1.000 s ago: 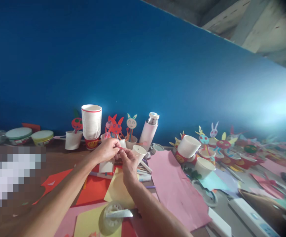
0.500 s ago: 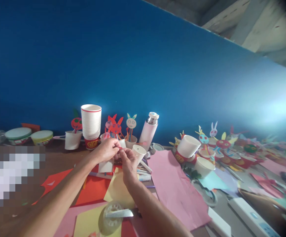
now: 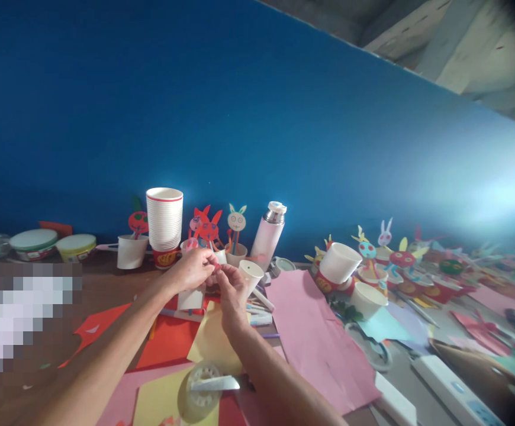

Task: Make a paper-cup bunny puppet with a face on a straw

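Observation:
My left hand (image 3: 196, 268) and my right hand (image 3: 232, 290) meet over the middle of the table, fingertips pinched together. Between them shows a small red piece (image 3: 216, 267), seemingly paper; its shape is mostly covered by the fingers. Just below my left hand is a white paper cup (image 3: 190, 299), partly hidden. Another white paper cup (image 3: 251, 274) with a dark dot on its inside tilts beside my right hand. Behind the hands stand red paper rabbit figures (image 3: 209, 228) and a pale rabbit figure (image 3: 237, 222) in cups.
A tall cup stack (image 3: 165, 219) and a pink thermos (image 3: 268, 239) stand by the blue wall. Pink paper (image 3: 315, 337), yellow paper (image 3: 160, 396) and a tape roll with cutter (image 3: 203, 393) lie in front. More cup figures (image 3: 402, 260) and a power strip (image 3: 453, 390) are rightward.
Almost nothing differs. Both hands stay pinched in the same place, with only a slight shift of the fingers around the red piece.

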Demonstrator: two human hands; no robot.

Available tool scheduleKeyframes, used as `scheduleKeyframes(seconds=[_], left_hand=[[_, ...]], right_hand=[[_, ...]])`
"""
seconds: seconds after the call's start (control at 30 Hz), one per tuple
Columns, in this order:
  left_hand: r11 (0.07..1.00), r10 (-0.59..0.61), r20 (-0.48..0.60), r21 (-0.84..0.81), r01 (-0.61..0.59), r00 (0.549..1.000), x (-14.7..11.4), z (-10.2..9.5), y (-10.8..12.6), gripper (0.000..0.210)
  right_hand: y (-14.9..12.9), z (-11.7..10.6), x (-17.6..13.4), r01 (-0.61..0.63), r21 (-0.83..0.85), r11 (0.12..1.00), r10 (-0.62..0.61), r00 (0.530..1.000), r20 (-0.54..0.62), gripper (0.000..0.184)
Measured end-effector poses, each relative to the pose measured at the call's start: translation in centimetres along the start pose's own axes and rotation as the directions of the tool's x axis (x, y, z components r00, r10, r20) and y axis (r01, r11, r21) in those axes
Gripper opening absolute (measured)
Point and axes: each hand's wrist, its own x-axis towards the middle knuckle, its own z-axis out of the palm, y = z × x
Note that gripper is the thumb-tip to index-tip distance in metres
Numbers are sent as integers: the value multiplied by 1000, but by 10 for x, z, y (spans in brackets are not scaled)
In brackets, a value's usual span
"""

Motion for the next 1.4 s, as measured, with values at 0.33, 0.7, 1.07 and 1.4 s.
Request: scheduleKeyframes(seconds=[0.33,0.7,1.07,1.4], left_hand=[[998,-34,14,48,33,999,2,-2,-6,27],[999,-7,-127,49,13,992,-23,-32,41,36],[992,84,-244,-73,-105,966,-43,-48,61,31],[989,121,-227,-59,-137,966,-46,-56,76,22]], right_hand=[[3,-1,0,-6,-40,999,6,1000,-11,25],[-9,-2,0,-90,-108,990,84,995,-59,35],[-27,3,-3,10,-151,988,-9,1000,7,42],[-46,4,0,96,-503,859,-3,983,183,21]])
